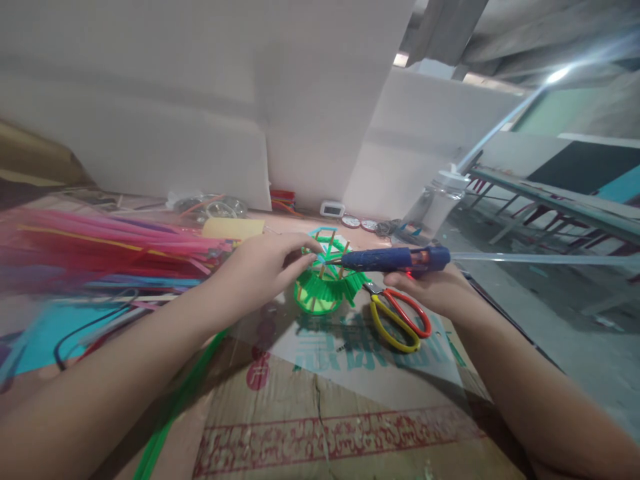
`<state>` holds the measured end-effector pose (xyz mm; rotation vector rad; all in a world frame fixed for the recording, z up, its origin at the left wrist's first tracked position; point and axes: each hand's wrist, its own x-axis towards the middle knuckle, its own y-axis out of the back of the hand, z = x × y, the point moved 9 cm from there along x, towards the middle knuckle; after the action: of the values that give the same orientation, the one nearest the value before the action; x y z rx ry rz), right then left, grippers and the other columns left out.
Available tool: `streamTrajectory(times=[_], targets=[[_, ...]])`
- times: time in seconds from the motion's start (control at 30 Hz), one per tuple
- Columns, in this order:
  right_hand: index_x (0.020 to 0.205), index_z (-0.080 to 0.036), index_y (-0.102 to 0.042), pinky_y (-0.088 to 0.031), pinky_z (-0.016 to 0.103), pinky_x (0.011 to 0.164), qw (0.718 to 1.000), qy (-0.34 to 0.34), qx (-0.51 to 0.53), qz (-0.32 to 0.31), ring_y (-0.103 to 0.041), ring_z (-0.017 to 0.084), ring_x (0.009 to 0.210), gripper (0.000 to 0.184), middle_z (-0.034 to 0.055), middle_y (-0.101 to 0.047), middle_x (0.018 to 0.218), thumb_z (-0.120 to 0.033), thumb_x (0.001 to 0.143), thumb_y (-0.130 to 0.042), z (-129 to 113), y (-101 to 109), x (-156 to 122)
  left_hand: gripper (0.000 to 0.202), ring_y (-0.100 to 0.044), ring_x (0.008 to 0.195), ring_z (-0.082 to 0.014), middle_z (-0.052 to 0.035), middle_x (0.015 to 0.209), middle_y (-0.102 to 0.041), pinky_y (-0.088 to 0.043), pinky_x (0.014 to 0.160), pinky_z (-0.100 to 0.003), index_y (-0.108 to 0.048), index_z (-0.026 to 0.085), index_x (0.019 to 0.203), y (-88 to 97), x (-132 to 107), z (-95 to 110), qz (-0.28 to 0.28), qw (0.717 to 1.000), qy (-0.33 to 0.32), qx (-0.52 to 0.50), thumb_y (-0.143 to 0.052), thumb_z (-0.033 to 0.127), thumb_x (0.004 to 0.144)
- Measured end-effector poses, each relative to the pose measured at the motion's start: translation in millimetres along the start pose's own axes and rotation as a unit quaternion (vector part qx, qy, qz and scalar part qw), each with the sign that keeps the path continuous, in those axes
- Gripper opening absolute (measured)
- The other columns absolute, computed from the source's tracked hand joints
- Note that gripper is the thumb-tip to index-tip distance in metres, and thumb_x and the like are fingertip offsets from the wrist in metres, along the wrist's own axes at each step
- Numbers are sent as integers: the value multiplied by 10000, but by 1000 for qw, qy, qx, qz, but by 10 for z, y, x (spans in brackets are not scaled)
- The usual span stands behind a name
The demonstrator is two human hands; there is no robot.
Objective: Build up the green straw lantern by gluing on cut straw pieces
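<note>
R hand [437,288] holds blue glue gun [380,259], nozzle [336,262] at green frame [320,288] btwn both hands. L hand [273,263] narrow, nr frame's top; can't tell if pinching anything. Scissors [399,315] just below R grip.

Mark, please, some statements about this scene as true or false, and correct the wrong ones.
1. The right grip holds a blue glue gun. True.
2. The blue glue gun's tip points towards the green frame. True.
3. The scissors have two yellow handles. False: one is yellow, the other red.
4. The left grip holds the scissors. False: it is at the green frame.
5. Pink strips lie at the picture's right. False: they lie at its left.
6. A clear bottle stands beyond the scissors. True.
</note>
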<state>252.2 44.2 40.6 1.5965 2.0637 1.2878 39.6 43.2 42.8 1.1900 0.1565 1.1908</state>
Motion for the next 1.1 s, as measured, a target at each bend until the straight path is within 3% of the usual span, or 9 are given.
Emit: streamTrajectory(times=[0.2, 0.37, 0.53, 0.7, 0.87, 0.97, 1.1], targets=[[828, -223, -703, -581, 365, 730, 1000, -6, 13, 11, -672, 253, 813, 425, 62, -736, 833, -645, 772, -705, -51, 21, 8, 223, -574, 618, -136, 17, 736, -700, -360, 615, -255, -736, 230, 1089, 2, -2, 4, 3, 1000, -7, 1, -561, 287, 964], [761, -220, -699, -555, 351, 690, 999, -13, 9, -34, -651, 224, 698, 420, 32, -706, 714, -640, 775, -687, 27, 17, -7, 236, -606, 660, -149, 2, 776, -728, -382, 631, -261, -735, 228, 1098, 4, -1, 6, 0, 1000, -5, 0, -554, 290, 959], [665, -226, -690, -515, 363, 732, 1000, 5, -9, -27, -636, 221, 709, 473, 48, -707, 725, -637, 865, -571, 92, 177, -9, 251, -610, 666, -155, -5, 795, -736, -393, 629, -262, -738, 238, 1115, 12, -4, -6, 3, 1000, -2, 10, -551, 306, 961], [592, -228, -618, -505, 359, 701, 1000, -16, -24, -4, -618, 214, 673, 490, 45, -659, 648, -644, 845, -566, 158, 323, 14, 255, -602, 659, -155, -7, 791, -731, -394, 624, -258, -738, 243, 1113, -6, -3, -24, -4, 1000, 5, 10, -542, 311, 965], [571, -226, -578, -496, 339, 653, 997, -26, -51, -42, -611, 188, 620, 470, 28, -639, 613, -587, 870, -560, 221, 252, 3, 268, -585, 642, -153, -4, 776, -714, -386, 631, -263, -731, 245, 1139, -13, -8, -37, -7, 1000, 8, 12, -543, 325, 965], [621, -224, -622, -513, 331, 645, 997, -51, -57, -8, -638, 192, 629, 416, 17, -674, 632, -568, 854, -620, 309, 293, -24, 264, -592, 658, -156, -4, 783, -715, -385, 634, -260, -735, 247, 1127, -12, -16, -47, -6, 1000, 10, 12, -544, 327, 963], [841, -222, -723, -554, 340, 655, 995, -83, -60, 9, -694, 226, 717, 357, 31, -751, 768, -577, 803, -704, 436, 322, -45, 262, -581, 640, -149, 3, 739, -697, -378, 618, -253, -735, 249, 1125, -11, -20, -47, -3, 1000, 4, 10, -545, 327, 962]])
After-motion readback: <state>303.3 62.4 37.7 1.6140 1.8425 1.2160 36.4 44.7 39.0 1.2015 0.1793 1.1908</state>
